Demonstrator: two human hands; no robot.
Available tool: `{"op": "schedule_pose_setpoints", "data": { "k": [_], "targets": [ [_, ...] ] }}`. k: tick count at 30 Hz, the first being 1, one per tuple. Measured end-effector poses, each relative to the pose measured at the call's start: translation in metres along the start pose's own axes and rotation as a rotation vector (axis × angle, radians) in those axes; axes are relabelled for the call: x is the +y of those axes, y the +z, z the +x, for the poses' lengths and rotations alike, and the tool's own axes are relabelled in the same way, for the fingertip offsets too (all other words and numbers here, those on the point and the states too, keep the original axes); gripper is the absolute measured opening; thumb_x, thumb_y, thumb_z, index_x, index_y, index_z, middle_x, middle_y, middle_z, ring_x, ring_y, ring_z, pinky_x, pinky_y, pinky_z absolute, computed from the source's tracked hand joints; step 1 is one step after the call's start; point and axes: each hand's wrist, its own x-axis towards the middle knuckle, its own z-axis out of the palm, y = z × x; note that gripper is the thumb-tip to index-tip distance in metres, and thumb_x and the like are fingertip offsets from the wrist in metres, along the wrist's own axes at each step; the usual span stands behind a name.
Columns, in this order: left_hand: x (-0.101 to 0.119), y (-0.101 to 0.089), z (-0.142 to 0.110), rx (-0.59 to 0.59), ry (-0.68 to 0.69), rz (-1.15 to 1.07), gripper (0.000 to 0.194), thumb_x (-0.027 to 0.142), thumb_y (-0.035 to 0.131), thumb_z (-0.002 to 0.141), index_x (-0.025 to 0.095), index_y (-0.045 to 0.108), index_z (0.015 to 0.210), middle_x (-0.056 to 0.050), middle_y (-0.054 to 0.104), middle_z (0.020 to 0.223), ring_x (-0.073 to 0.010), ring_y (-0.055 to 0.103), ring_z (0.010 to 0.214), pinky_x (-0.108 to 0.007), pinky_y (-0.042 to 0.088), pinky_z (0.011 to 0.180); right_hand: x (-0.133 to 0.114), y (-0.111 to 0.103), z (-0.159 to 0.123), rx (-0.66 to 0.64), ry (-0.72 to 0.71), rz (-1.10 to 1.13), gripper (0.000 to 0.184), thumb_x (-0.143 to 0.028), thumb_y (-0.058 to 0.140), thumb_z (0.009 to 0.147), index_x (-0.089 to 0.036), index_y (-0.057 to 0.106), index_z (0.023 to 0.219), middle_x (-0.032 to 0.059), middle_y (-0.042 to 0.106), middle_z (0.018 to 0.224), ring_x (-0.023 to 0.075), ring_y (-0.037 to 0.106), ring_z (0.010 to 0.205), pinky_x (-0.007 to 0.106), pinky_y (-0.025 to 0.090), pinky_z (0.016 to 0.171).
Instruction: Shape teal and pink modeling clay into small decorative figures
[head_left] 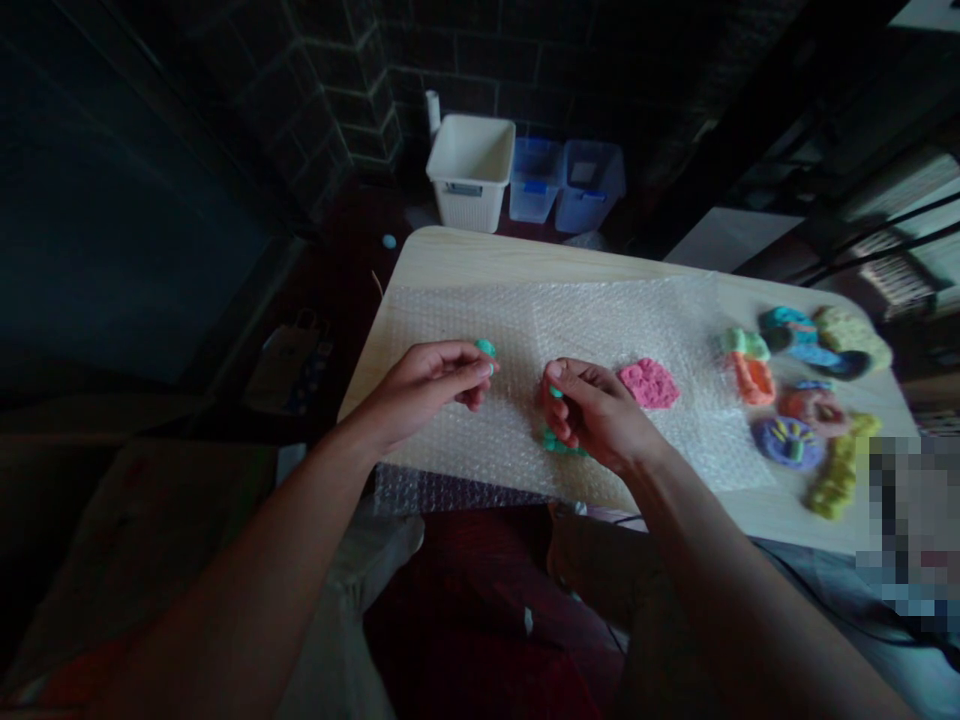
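Between the thumb and fingers of my left hand (439,380) is a piece of green clay (485,348), showing at the fingertips. My right hand (600,405) pinches a smaller bit of green clay (556,391). Both hands are above a sheet of bubble wrap (510,315), apart from each other. More green clay (561,444) lies on the sheet below my right hand, partly hidden by the fingers. Just right of that hand rests a lumpy pink clay piece (650,384).
The wooden table (465,255) carries several coloured clay shapes at right, among them an orange one (754,378), a purple disc (787,442) and a yellow strip (844,468). A white bin (472,190) and clear blue-tinted boxes (591,185) stand beyond the far edge.
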Motion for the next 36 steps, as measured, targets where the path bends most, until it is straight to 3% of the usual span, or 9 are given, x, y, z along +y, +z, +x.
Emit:
{"op": "schedule_pose_setpoints", "data": {
  "k": [4,7,13,17,22,26,31,36],
  "targets": [
    [0.0,-0.001,0.0,-0.014,0.012,0.016,0.025,0.042,0.081,0.091,0.017,0.076,0.09,-0.004,0.069,0.08,-0.017,0.065,0.075,-0.033,0.05,0.072,0.004,-0.002,0.003,0.024,-0.06,0.004,0.035,-0.05,0.097,0.075,-0.02,0.082,0.088,0.002,0.075,0.074,0.0139,0.067,0.065,0.025,0.055,0.058],
    [0.001,0.0,-0.001,-0.02,0.017,0.018,0.024,0.04,0.08,0.092,0.017,0.075,0.088,-0.004,0.069,0.08,-0.0171,0.064,0.075,-0.033,0.05,0.072,0.006,-0.003,0.004,0.029,-0.061,0.042,0.032,-0.044,0.095,0.079,-0.022,0.087,0.1,0.0021,0.075,0.081,0.0138,0.067,0.073,0.026,0.057,0.068],
    [0.002,0.0,0.0,-0.021,0.016,0.008,0.023,0.04,0.081,0.091,0.017,0.075,0.088,-0.004,0.069,0.08,-0.0166,0.064,0.074,-0.033,0.05,0.072,0.008,-0.004,0.005,0.046,-0.053,0.035,0.036,-0.032,0.099,0.073,-0.025,0.088,0.107,0.0004,0.076,0.085,0.0118,0.067,0.073,0.025,0.057,0.068],
    [0.001,-0.001,0.0,-0.012,0.011,0.011,0.024,0.04,0.081,0.091,0.017,0.076,0.09,-0.004,0.069,0.079,-0.0169,0.065,0.075,-0.033,0.05,0.072,0.009,-0.005,0.005,0.098,-0.114,-0.019,0.03,-0.03,0.105,0.062,-0.023,0.087,0.086,-0.0012,0.075,0.072,0.0101,0.062,0.06,0.024,0.051,0.054],
    [-0.001,-0.002,0.0,-0.013,0.006,0.002,0.025,0.041,0.082,0.09,0.017,0.077,0.093,-0.003,0.069,0.081,-0.0165,0.065,0.075,-0.032,0.05,0.073,0.008,-0.003,0.003,0.056,-0.097,-0.056,0.031,-0.044,0.096,0.078,-0.021,0.077,0.073,-0.0016,0.071,0.06,0.0107,0.062,0.047,0.021,0.046,0.042],
    [-0.001,-0.002,0.0,-0.017,0.011,0.012,0.024,0.041,0.081,0.091,0.017,0.077,0.092,-0.003,0.07,0.081,-0.016,0.065,0.074,-0.032,0.05,0.073,0.009,-0.002,0.003,-0.014,-0.026,-0.028,0.036,-0.052,0.092,0.081,-0.018,0.084,0.091,0.0031,0.077,0.072,0.014,0.071,0.059,0.023,0.056,0.053],
    [0.001,-0.001,0.001,-0.017,0.011,0.015,0.025,0.041,0.08,0.091,0.017,0.075,0.088,-0.003,0.069,0.079,-0.0157,0.065,0.073,-0.032,0.049,0.072,0.011,-0.005,0.006,-0.043,-0.027,0.041,0.033,-0.036,0.099,0.074,-0.021,0.088,0.101,0.0036,0.081,0.092,0.0132,0.074,0.083,0.024,0.061,0.079],
    [0.002,-0.001,0.0,-0.011,0.005,0.001,0.024,0.04,0.082,0.09,0.017,0.076,0.09,-0.003,0.069,0.079,-0.0156,0.065,0.074,-0.032,0.049,0.072,0.01,-0.005,0.007,0.035,-0.052,0.035,0.038,-0.023,0.105,0.061,-0.023,0.088,0.094,-0.0009,0.079,0.084,0.0097,0.068,0.072,0.02,0.056,0.066]
  ]
}}
